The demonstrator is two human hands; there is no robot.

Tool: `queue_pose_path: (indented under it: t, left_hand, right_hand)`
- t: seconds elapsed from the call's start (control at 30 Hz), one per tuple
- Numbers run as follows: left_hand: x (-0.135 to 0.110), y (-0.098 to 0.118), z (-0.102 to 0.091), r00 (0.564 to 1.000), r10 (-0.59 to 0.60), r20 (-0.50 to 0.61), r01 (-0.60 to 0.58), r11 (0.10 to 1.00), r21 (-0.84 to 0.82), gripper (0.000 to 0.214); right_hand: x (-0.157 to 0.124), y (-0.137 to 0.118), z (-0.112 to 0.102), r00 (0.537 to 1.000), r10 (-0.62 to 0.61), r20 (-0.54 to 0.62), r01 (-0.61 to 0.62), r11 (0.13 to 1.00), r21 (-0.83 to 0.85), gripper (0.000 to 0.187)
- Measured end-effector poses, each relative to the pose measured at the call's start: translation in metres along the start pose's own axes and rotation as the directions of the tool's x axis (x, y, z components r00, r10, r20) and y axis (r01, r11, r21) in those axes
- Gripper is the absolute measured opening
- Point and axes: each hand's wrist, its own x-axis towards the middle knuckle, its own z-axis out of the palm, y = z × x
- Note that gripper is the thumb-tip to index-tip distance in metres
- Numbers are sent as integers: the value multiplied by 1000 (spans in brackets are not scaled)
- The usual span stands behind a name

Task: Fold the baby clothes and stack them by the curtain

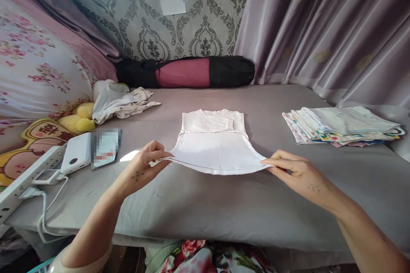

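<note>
A small white long-sleeved shirt (214, 147) lies in the middle of the grey-covered surface, its sleeves laid across the upper part. My left hand (150, 162) pinches the left corner of its near hem between thumb and fingers. At the opposite corner, my right hand (290, 166) holds the hem in the same kind of pinch. Between both hands the hem is lifted a little and sags in a shallow curve. The shirt's far end, with the collar and folded sleeves, rests flat.
A stack of folded clothes (342, 123) sits at the right. To the left lie a crumpled light garment (118, 100), a phone-like object (105, 148), a white power bank (76, 153) and a power strip (32, 175) with cables. A black and pink rolled bag (184, 72) lies along the wall.
</note>
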Motion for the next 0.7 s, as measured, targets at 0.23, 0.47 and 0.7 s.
queue_pose_path:
  t: [0.23,0.47,0.7]
  left_hand:
    - [40,-21,32,962,-94,-257,127,985,115,30]
    - [90,-31,52,905,-183,-384,279,937,211,25]
    - [120,-23,45,832,-508,-221,538,837,98,22]
  right_hand:
    - [38,17,22,963,96,-250,-105,994,-22,30]
    - [86,28,31,914,269,-304,-337,921,-197,28]
    - [127,20,25,843,517,-151,-530,845,-67,27]
